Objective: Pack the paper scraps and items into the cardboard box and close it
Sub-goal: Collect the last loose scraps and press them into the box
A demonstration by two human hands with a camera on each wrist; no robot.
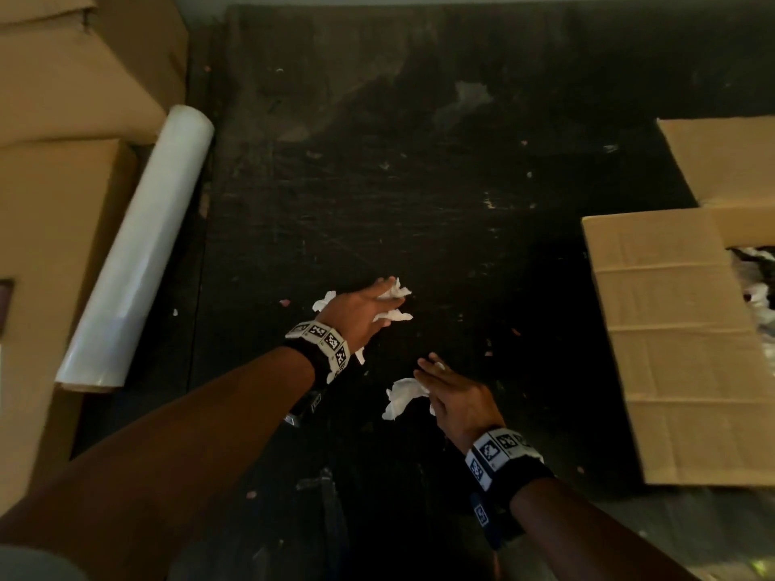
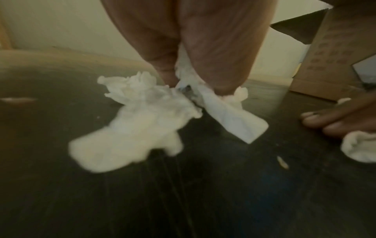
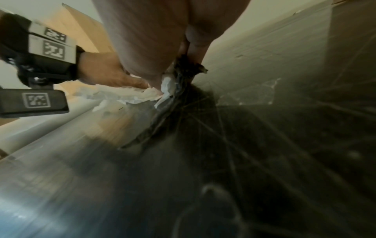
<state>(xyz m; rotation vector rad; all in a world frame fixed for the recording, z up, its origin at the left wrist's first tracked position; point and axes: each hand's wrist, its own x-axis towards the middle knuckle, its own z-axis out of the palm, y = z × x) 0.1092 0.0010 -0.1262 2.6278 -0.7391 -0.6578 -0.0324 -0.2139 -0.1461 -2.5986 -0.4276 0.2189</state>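
White crumpled paper scraps [image 1: 396, 316] lie on the dark tabletop [image 1: 419, 182]. My left hand [image 1: 388, 301] reaches over them at the centre; in the left wrist view its fingers [image 2: 223, 64] pinch white scraps [image 2: 132, 128] that trail down to the table. Nearer me, my right hand [image 1: 427, 371] holds another white scrap [image 1: 402, 398]. In the right wrist view the right hand pinches a white scrap [image 3: 167, 87] together with a dark crumpled strip [image 3: 160, 117]. The cardboard box [image 1: 671, 350] stands at the right with its flaps spread open and scraps inside [image 1: 759, 287].
A white roll of plastic film [image 1: 138, 253] lies slantwise along the table's left side. Closed cardboard boxes [image 1: 63, 119] stand beyond the roll at the far left. Tiny paper flecks dot the scratched tabletop.
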